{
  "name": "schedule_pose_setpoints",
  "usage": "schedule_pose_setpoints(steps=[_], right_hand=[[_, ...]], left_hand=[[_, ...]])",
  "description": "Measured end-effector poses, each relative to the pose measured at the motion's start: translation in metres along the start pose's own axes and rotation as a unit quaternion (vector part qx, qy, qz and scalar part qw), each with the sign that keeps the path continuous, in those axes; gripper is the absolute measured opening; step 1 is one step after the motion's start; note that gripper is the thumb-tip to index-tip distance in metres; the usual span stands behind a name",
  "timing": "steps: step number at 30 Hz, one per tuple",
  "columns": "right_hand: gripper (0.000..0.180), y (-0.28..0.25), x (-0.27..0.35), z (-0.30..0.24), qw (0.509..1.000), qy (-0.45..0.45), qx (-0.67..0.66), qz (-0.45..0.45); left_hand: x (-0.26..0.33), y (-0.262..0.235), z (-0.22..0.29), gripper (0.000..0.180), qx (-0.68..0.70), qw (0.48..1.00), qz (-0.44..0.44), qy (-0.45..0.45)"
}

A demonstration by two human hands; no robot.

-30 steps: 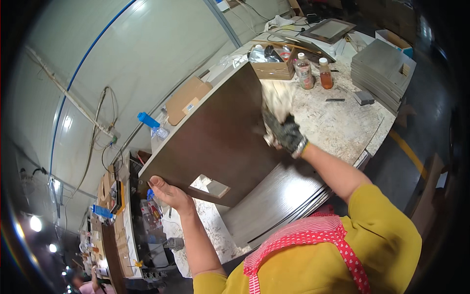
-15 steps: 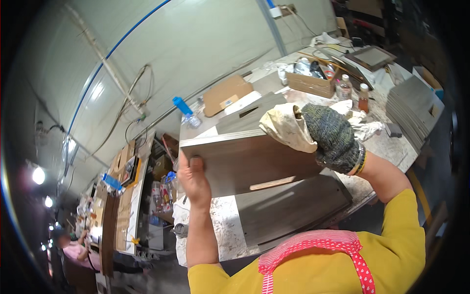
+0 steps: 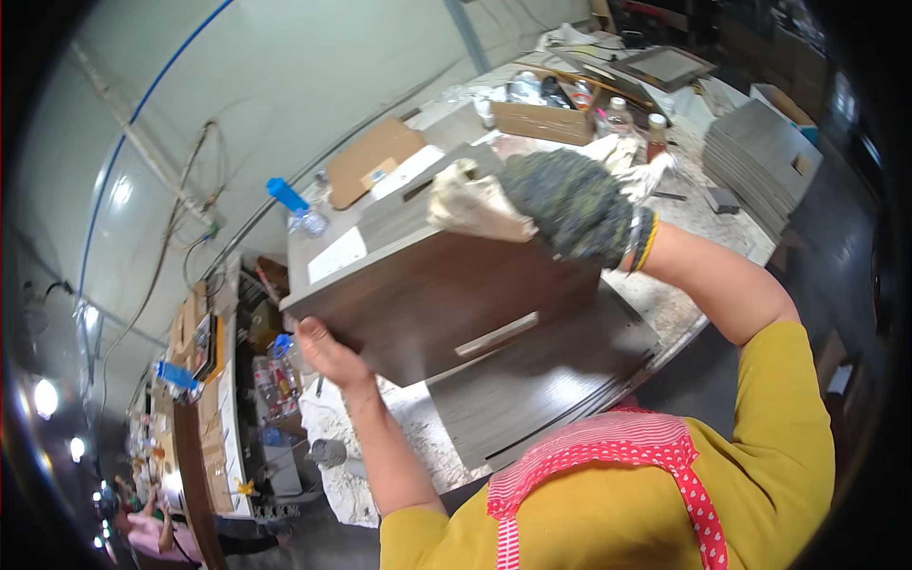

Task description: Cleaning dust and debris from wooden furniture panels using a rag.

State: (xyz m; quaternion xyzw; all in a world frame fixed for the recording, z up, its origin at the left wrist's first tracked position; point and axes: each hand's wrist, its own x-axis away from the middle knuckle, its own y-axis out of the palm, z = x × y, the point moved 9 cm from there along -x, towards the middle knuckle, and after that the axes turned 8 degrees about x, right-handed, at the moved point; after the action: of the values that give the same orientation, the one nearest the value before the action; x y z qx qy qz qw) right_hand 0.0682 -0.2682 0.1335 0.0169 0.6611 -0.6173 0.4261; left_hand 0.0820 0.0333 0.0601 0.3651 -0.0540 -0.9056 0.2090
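Head view: a dark wood-grain panel (image 3: 427, 294) is held tilted up off the tabletop (image 3: 665, 204). The bare left hand (image 3: 328, 351) props its lower left edge, fingers curled around the edge in a grip. The gloved right hand (image 3: 570, 204) sits at the panel's top edge, clenched on a crumpled pale cloth (image 3: 475, 204) pressed against the board. Judging by this, the wiping is under way at the top edge; the broad face with its narrow slot (a cut-out, lighter than the rest) looks clean enough, though how much is left cannot be told.

More dark panels (image 3: 541, 380) lie flat beneath it, and a grey stack (image 3: 760, 161) lies well apart at the far right.

Containers: an open cardboard box (image 3: 546, 119) behind the glove holds small items too blurred to name; two small capped bottles (image 3: 636, 119) stand just beside it, one with reddish contents. A clear bottle with a blue cap (image 3: 294, 209) lies near the wall.
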Motion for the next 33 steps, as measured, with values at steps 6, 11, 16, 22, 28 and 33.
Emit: schedule_pose_setpoints(steps=[6,11,16,22,28,33], right_hand=[[0.068,0.0,0.065,0.079,0.995,0.077,0.055,0.036],[0.046,0.007,0.097,0.109,0.988,0.128,-0.035,0.084],[0.045,0.077,0.215,0.179,0.841,0.494,-0.208,0.067],[0.069,0.092,0.078,0.098,0.968,0.229,0.105,-0.023],[0.042,0.201,0.182,0.049,0.909,0.333,-0.091,-0.234],[0.038,0.181,0.215,0.039,0.992,0.002,-0.008,-0.126]], left_hand=[[-0.004,0.01,-0.005,0.054,-0.005,1.0,0.006,0.016],[-0.011,0.004,-0.012,0.052,-0.016,1.0,0.001,-0.009],[0.006,-0.021,-0.054,0.049,0.056,0.996,0.032,-0.054],[0.01,-0.009,-0.057,0.052,0.021,0.997,0.043,-0.059],[0.007,-0.009,-0.058,0.058,-0.04,0.996,0.072,-0.036],[0.015,-0.017,-0.057,0.058,0.033,0.995,0.074,-0.064]])
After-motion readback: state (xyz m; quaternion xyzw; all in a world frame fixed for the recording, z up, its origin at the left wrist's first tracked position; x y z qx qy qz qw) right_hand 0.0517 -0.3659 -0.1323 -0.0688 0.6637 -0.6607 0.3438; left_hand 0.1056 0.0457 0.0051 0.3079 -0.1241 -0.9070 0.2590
